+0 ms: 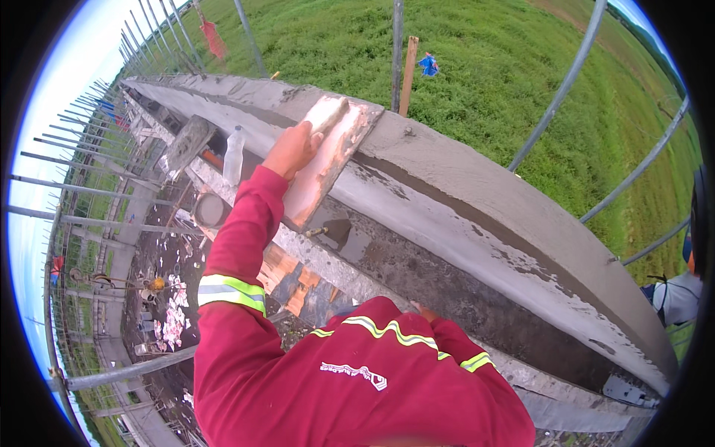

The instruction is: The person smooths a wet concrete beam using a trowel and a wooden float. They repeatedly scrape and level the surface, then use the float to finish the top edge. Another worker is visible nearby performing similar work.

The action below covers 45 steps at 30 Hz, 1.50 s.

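Note:
My left hand (294, 151) grips the handle of a wide, pale, mortar-stained float (320, 167), which rests against the top of the concrete wall (462, 182) and reaches across its inner face. Below the float lies a trowel (335, 232) on the wet ledge. A clear plastic bottle (233, 160) stands left of my left hand, with a round grey container (212, 210) nearby. My right hand (424, 311) is low by the near concrete edge, mostly behind my red sleeve and body; whether it holds anything cannot be made out.
A mortar-covered board (190, 145) lies farther along the ledge. Metal poles (558, 82) and a wooden stake (408, 74) rise along the outer side over grass. Scaffolding and debris (175, 305) are far below left. A co-worker (666, 302) is at the far right edge.

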Motion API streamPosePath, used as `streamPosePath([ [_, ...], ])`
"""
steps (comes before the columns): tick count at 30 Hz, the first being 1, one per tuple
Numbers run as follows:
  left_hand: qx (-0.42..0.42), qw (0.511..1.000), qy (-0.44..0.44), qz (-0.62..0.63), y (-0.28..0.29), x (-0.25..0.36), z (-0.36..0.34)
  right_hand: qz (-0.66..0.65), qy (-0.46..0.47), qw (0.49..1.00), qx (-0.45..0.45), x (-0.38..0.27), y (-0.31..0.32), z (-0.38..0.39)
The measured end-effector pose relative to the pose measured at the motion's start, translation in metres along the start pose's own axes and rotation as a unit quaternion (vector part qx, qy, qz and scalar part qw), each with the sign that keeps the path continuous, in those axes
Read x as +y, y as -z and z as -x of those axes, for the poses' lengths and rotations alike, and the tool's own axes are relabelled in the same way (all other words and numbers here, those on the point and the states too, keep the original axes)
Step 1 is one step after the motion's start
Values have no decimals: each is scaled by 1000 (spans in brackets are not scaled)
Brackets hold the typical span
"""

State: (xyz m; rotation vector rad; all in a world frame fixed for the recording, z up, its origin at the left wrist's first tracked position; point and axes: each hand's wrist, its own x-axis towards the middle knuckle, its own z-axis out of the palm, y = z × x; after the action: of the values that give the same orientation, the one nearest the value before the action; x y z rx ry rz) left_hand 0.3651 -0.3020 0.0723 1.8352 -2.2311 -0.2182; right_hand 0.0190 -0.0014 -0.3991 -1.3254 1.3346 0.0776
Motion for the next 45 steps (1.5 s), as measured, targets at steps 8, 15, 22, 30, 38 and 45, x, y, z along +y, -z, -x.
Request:
streamPosePath([
  [8, 16, 999, 49, 2, 9, -40, -7, -22, 21, 999, 10, 11, -6, -8],
  [15, -68, 995, -76, 16, -23, -22, -17, -12, -2, 1000, 9, -1, -1, -4],
  [22, 90, 995, -6, -41, -6, -75, -21, -13, -14, 1000, 6, -9, 2, 6],
  [30, -12, 999, -49, 18, -30, -3, 21, -21, -17, 1000, 13, -3, -3, 2],
  [38, -46, 987, -143, 50, -17, 82, 58, -25, 5, 1000, 13, -2, -1, 2],
  [45, -36, 977, -177, 110, -6, 64, 95, -22, 0, 1000, 2, 3, -4, -5],
])
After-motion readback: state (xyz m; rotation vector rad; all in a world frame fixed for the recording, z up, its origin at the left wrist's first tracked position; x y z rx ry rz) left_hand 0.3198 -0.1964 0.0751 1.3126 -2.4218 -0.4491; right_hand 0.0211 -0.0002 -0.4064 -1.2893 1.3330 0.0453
